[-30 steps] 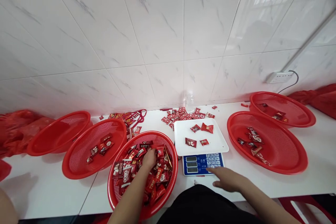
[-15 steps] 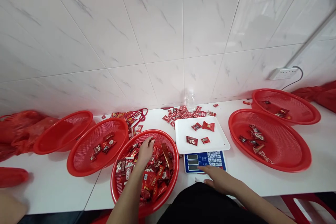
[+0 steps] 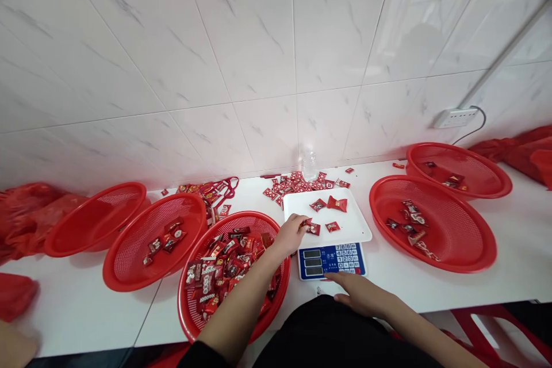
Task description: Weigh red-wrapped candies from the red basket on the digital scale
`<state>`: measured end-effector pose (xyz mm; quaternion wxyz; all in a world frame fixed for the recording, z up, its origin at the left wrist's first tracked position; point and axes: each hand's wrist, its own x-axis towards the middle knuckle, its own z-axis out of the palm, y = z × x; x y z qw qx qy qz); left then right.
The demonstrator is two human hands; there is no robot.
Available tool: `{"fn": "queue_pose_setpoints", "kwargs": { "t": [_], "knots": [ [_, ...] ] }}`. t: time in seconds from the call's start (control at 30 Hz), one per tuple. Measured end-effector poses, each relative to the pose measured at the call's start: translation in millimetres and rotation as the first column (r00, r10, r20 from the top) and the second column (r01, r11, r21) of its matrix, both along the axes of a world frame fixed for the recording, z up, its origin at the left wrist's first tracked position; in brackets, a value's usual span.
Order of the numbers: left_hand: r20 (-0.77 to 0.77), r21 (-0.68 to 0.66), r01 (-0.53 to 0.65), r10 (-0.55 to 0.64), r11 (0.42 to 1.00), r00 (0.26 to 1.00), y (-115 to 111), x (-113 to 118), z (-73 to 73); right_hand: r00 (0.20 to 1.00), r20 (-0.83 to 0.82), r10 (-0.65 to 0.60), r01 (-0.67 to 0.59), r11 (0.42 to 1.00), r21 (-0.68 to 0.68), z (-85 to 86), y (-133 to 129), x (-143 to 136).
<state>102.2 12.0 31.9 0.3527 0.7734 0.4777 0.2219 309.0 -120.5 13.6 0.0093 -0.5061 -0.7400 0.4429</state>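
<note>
My left hand (image 3: pixel 292 234) is over the left edge of the scale's white tray (image 3: pixel 354 224), its fingertips closed on a small red candy packet (image 3: pixel 306 222). Just beside it on the tray lies a dark red candy packet (image 3: pixel 314 229). A larger red twist-wrapped candy (image 3: pixel 337 204) and two smaller packets share the tray. Below the tray, the blue panel of the scale (image 3: pixel 330 261) shows displays and keys. My right hand (image 3: pixel 357 292) rests palm down at the panel's front edge, fingers stretched out and holding nothing. Under my left forearm stands a red basket (image 3: pixel 184 306) full of wrapped candies.
Two red baskets (image 3: pixel 112 267) with few or no candies stand left, two more (image 3: pixel 483 253) right. Behind the scale lie many small red packets (image 3: pixel 297 184) and a clear bottle (image 3: pixel 309 165). A power strip (image 3: pixel 455 118) hangs on the wall. Another person's arm (image 3: pixel 15 339) shows lower left.
My left hand has moved from the full basket rightward to the tray, with a small red packet in its fingertips. My right hand stays by the scale's panel. The view has shifted slightly.
</note>
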Motion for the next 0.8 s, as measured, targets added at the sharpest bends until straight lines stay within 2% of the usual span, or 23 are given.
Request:
{"fn": "queue_pose_setpoints", "kwargs": {
  "t": [0.13, 0.23, 0.3, 0.4, 0.5, 0.57, 0.7, 0.8],
  "knots": [
    [-0.075, 0.032, 0.139, -0.137, 0.99, 0.988, 5, 20, -8.8, 1.0, -0.005, -0.022, 0.022, 1.0, 0.01, -3.1, -1, 3],
    [-0.097, 0.033, 0.144, -0.14, 0.989, 0.985, 4, 18, -15.8, 1.0, -0.002, -0.031, 0.031, 1.0, 0.004, -7.4, -1, 6],
    [-0.107, 0.044, 0.102, -0.096, 0.994, 0.99, 1, 8, -20.0, 0.999, 0.011, -0.039, 0.039, 0.999, 0.002, -9.7, 1, 8],
    [-0.109, 0.1, -0.037, 0.048, 0.994, 0.993, -6, -17, -26.6, 0.998, 0.024, -0.065, 0.065, 0.998, 0.02, -12.3, 8, 12],
    [-0.109, 0.146, -0.179, 0.196, 0.973, 0.975, -18, -48, -35.3, 0.989, 0.053, -0.135, 0.13, 0.988, 0.086, -16.5, 23, 14],
    [-0.117, 0.131, -0.242, 0.257, 0.961, 0.959, -30, -67, -42.3, 0.977, 0.09, -0.195, 0.18, 0.972, 0.149, -21.8, 35, 15],
    [-0.128, 0.004, -0.29, 0.288, 0.957, 0.949, -59, -88, -55.9, 0.962, 0.177, -0.209, 0.164, 0.957, 0.239, -36.2, 60, 17],
    [-0.094, -0.078, -0.253, 0.246, 0.964, 0.965, -78, -85, -63.6, 0.957, 0.216, -0.192, 0.128, 0.952, 0.28, -43.7, 72, 17]
  ]
}}
